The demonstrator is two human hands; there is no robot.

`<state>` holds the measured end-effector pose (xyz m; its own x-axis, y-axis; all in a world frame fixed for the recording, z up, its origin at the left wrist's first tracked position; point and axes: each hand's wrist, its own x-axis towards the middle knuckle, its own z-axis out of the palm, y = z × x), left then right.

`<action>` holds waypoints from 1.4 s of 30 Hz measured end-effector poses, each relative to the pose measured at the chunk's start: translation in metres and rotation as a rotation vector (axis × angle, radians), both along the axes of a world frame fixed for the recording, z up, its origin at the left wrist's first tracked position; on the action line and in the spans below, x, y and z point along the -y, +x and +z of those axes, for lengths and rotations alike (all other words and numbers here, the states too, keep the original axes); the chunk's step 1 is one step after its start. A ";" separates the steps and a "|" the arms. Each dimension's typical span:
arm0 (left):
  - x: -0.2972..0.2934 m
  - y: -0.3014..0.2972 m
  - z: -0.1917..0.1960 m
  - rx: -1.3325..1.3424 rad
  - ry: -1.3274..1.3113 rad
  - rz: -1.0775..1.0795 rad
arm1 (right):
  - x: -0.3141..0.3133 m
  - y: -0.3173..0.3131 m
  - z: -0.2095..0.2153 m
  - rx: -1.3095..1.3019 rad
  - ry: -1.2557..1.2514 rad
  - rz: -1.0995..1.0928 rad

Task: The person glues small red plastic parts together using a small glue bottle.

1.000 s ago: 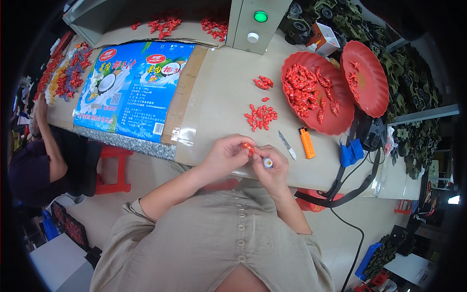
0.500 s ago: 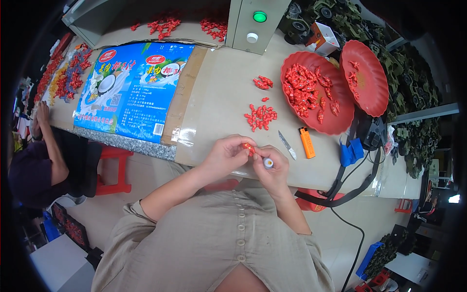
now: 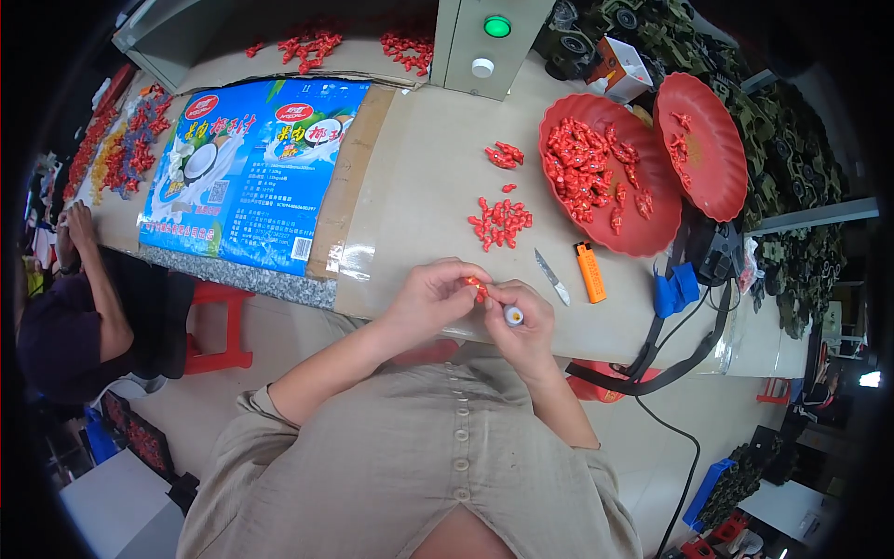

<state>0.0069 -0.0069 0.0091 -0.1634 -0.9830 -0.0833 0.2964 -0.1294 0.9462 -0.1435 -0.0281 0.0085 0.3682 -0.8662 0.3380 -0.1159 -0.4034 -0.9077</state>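
Observation:
My left hand (image 3: 430, 296) pinches a small red plastic piece (image 3: 476, 283) at the table's near edge. Touching it from the right, my right hand (image 3: 521, 326) grips a small white tool with an orange tip (image 3: 513, 317). Just beyond the hands lies a loose pile of red pieces (image 3: 500, 224), with a smaller cluster (image 3: 503, 155) further back. Two red round trays stand at the right: the nearer tray (image 3: 643, 238) holds many red pieces, the far tray (image 3: 712, 172) only a few.
A small blade (image 3: 551, 276) and an orange lighter (image 3: 589, 272) lie right of my hands. A blue printed sack (image 3: 247, 172) covers the table's left part. A grey box with a green button (image 3: 489, 42) stands behind. Another person (image 3: 65, 317) sits at left. Black straps and cable (image 3: 652, 363) hang off the edge.

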 end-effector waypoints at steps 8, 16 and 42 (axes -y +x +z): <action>0.000 -0.001 0.005 -0.029 0.012 0.017 | 0.001 0.001 0.000 -0.010 -0.068 0.003; 0.001 0.000 0.004 -0.001 0.002 0.012 | 0.001 -0.001 -0.002 0.015 -0.031 0.017; 0.004 0.008 0.007 -0.025 0.093 -0.075 | 0.001 -0.001 -0.003 -0.030 -0.143 0.009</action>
